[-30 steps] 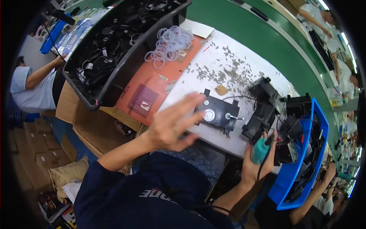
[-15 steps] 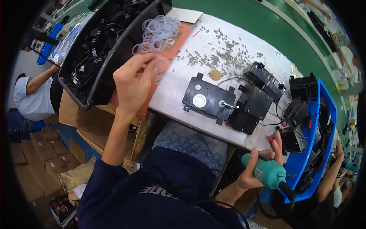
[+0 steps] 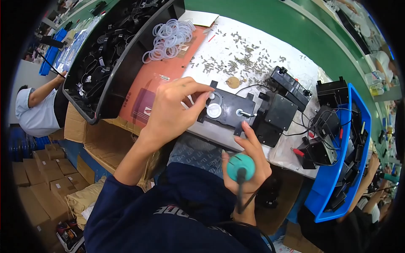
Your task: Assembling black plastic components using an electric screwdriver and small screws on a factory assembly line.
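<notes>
My left hand (image 3: pixel 175 105) pinches a thin translucent ring (image 3: pixel 219 98) between thumb and forefinger. It holds the ring over the left part of a flat black box (image 3: pixel 230 105), at a small white knob and beside a larger white disc (image 3: pixel 214 111). Whether the ring rests on the box I cannot tell. A metal crank-like piece (image 3: pixel 245 113) sits on the box's right part. My right hand (image 3: pixel 255 164) is wrapped round a teal electric screwdriver (image 3: pixel 240 167), seen from its cable end, with the fingertips near the box's front edge. The screwdriver's tip is hidden.
A pile of translucent rings (image 3: pixel 171 36) lies on an orange mat (image 3: pixel 147 84) beside a black bin (image 3: pixel 114 80) of black parts. Small metal pins (image 3: pixel 244 61) are scattered behind the box. Black wired units (image 3: pixel 276 111) and a blue tray (image 3: pixel 320 206) stand to the right.
My left hand has carried the ring rightward from the orange mat to the black box. My right hand has brought the screwdriver leftward, closer to the box, leaving the red-handled thing near the blue tray.
</notes>
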A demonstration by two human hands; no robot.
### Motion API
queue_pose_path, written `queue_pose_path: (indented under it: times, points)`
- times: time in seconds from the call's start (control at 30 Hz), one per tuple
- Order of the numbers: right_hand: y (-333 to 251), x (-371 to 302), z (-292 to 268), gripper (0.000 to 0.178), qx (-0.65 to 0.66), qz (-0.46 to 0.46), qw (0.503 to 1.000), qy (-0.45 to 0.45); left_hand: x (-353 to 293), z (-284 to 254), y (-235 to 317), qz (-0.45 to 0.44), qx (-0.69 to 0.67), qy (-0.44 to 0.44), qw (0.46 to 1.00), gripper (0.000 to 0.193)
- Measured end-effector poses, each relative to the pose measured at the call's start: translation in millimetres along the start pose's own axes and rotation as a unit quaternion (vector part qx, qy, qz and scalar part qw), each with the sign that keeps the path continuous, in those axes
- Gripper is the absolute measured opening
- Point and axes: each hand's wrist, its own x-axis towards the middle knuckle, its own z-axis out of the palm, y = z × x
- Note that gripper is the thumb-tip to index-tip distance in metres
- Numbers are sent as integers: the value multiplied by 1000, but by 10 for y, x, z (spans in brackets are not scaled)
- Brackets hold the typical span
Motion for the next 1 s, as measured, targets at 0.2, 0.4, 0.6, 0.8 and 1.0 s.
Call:
queue_pose_path:
  times: [0.2,0.4,0.6,0.8,1.0]
  points:
    - [61,126,117,56,-34,-54,997,-33,-176,35,-184,43,69,27,996,23]
    - [140,123,156,56,-68,-70,995,-22,-286,187,-230,183,78,111,974,33]
    - [131,112,170,57,-89,-55,994,-17,-493,236,-158,214,35,49,975,43]
    - [75,101,177,57,-54,0,997,-47,-587,333,-340,266,64,69,959,43]
    - [70,111,156,58,-78,-4,995,-59,-531,360,-178,227,158,47,960,39]
